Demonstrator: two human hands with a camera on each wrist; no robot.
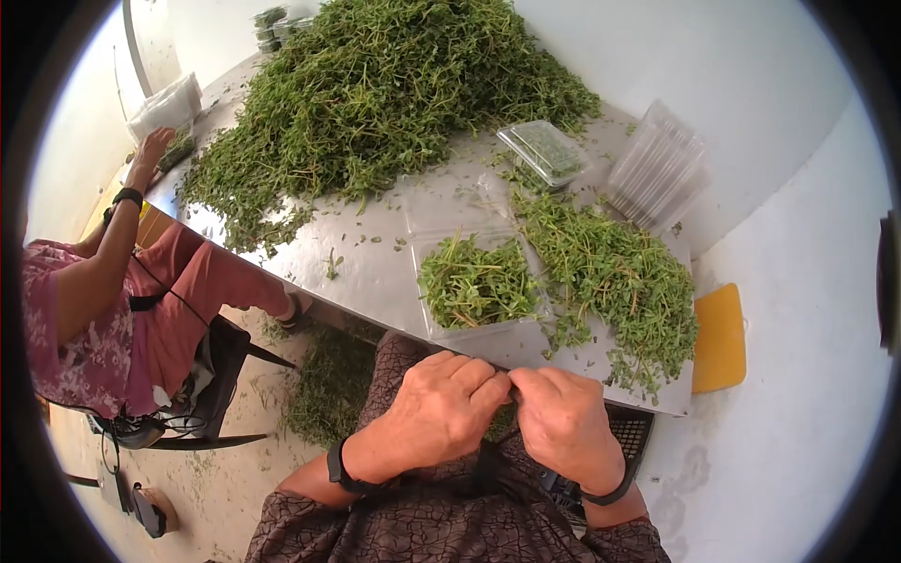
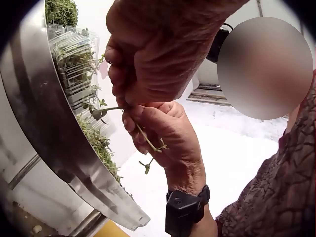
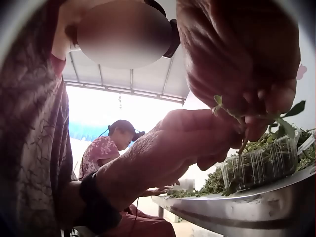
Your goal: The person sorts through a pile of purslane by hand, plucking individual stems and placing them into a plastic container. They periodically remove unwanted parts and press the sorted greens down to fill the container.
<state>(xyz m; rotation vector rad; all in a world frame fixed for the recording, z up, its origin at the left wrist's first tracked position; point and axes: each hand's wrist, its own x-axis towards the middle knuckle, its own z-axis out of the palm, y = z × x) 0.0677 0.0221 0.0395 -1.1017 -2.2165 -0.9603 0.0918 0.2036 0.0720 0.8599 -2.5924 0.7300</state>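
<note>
My left hand (image 1: 441, 405) and right hand (image 1: 563, 418) meet in front of my lap, just off the table's near edge. Between their fingertips they pinch a thin leafy green sprig (image 2: 143, 132), its stem and small rounded leaves sticking out on both sides in the wrist views. Fingers mostly cover it in the head view. Just beyond the hands, an open clear plastic clamshell box (image 1: 430, 328) holds loose sprigs (image 1: 474, 281). To its right spreads a smaller heap of the same greens (image 1: 629, 291).
A large pile of greens (image 1: 375, 94) covers the back of the metal table (image 1: 347, 286). A closed filled box (image 1: 544, 155) and stacked clear boxes (image 1: 657, 164) stand at the right. Another person (image 1: 94, 310) sits at the left. A yellow board (image 1: 720, 338) leans by the wall.
</note>
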